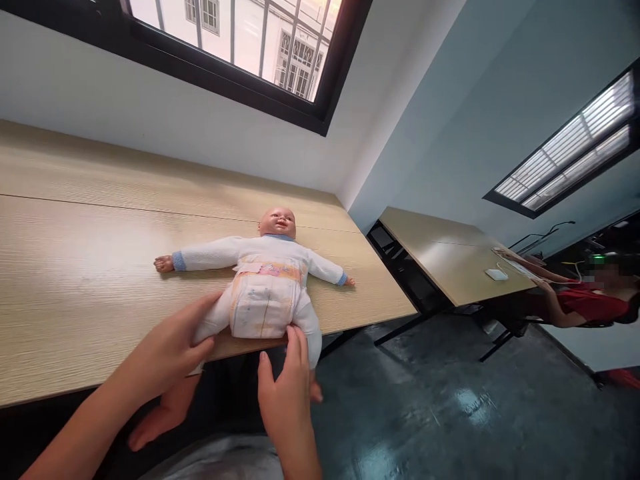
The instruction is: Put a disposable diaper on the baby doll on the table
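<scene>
A baby doll (315, 261) in white clothes with blue cuffs and collar lies on its back, arms spread, on the wooden table. Around its hips is a white diaper (260, 310) with an orange, printed waist strip. My left hand (173, 343) is round the doll's leg at the left, thumb below and fingers above. At the diaper's right leg edge, the fingertips of my right hand (290, 380) touch the material, with the thumb held apart. Both doll legs hang over the table's near edge, and bare feet show below.
The light wooden table (90, 267) stands against a wall under a barred window (240, 40). To the right, past a gap, is a second table (440, 250) with a small white object (497, 274). A person in a red top (595, 307) sits there.
</scene>
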Motion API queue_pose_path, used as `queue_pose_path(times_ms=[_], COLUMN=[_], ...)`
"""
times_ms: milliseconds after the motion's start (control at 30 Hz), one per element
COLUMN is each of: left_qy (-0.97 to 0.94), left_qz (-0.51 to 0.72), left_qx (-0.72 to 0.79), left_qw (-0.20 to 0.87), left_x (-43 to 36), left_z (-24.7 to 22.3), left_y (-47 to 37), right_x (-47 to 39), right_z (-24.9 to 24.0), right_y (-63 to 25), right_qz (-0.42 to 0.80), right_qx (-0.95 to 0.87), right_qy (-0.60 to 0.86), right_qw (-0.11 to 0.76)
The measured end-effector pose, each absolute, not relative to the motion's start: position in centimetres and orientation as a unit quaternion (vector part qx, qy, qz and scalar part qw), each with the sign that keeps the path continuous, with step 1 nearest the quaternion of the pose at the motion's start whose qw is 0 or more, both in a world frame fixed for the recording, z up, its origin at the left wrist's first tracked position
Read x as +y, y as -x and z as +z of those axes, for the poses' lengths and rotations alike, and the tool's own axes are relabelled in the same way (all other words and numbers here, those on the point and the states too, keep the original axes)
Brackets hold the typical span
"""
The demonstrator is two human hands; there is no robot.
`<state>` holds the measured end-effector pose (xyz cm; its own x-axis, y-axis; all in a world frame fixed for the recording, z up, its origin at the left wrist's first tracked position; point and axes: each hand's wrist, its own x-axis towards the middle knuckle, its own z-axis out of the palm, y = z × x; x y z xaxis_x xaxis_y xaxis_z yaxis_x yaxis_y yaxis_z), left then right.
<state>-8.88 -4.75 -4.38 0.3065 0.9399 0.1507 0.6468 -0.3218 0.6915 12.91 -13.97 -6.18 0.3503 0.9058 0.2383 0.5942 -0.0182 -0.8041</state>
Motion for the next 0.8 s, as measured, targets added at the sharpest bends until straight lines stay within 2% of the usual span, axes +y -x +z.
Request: queue_pose_path(times_ms=[133,200,300,533,800], left_qy=[-0.752,-0.738,-0.727,-0.729,-0.645], left_qz=[0.281,0.297,0.29,0.272,0.339], left_qx=[0.581,0.595,0.602,0.581,0.558], left_qw=[0.132,0.114,0.157,0.239,0.397], left_x=[-5.7,-6.6,-7.6,-5.5,-3.1], left_z=[-3.9,-3.4,-2.4,0.4,0.4], left_y=[9.0,8.2,6.1,3.0,2.7], right_x=[-13.4,-13.3,-12.8,-10.9,-9.6], right_z=[-5.9,-5.0,-3.8,-2.2,-2.0], right_y=[-14.1,-14.6,-14.7,-13.1,-12.9], right_qz=[0.157,0.173,0.184,0.196,0.181], right_qx=[-0.526,-0.525,-0.529,-0.532,-0.528], right_qy=[0.695,0.67,0.645,0.651,0.681], right_qw=[0.464,0.496,0.521,0.505,0.474])
